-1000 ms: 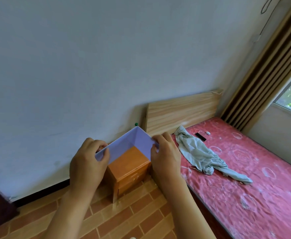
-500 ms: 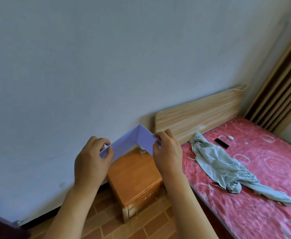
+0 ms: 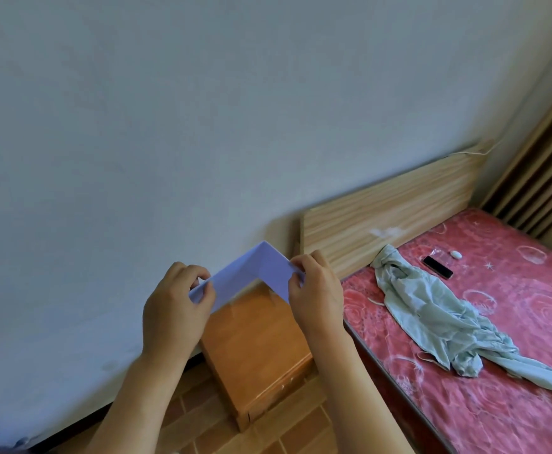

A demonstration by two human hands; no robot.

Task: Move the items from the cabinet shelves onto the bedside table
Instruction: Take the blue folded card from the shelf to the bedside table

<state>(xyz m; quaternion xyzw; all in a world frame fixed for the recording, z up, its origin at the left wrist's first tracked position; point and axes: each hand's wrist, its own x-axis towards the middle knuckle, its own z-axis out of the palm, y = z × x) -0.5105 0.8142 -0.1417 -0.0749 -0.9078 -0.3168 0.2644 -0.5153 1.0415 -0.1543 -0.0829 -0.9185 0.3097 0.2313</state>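
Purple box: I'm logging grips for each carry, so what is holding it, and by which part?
Both hands hold the purple box by its top rim: the left hand grips one side wall, the right hand the other.

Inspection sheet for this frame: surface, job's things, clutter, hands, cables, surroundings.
Surface: orange wooden bedside table beside the bed, top partly hidden by the box.
Job's things: pale purple box, held above the table's back part; whether it touches cannot be told.
Clutter: pale green garment, black phone and small white object on the red bed cover.
Hands: left hand and right hand each grip a box wall.
Cables: thin cord at the headboard's top corner.
Surroundings: white wall, wooden headboard, striped curtain, brick-pattern floor.
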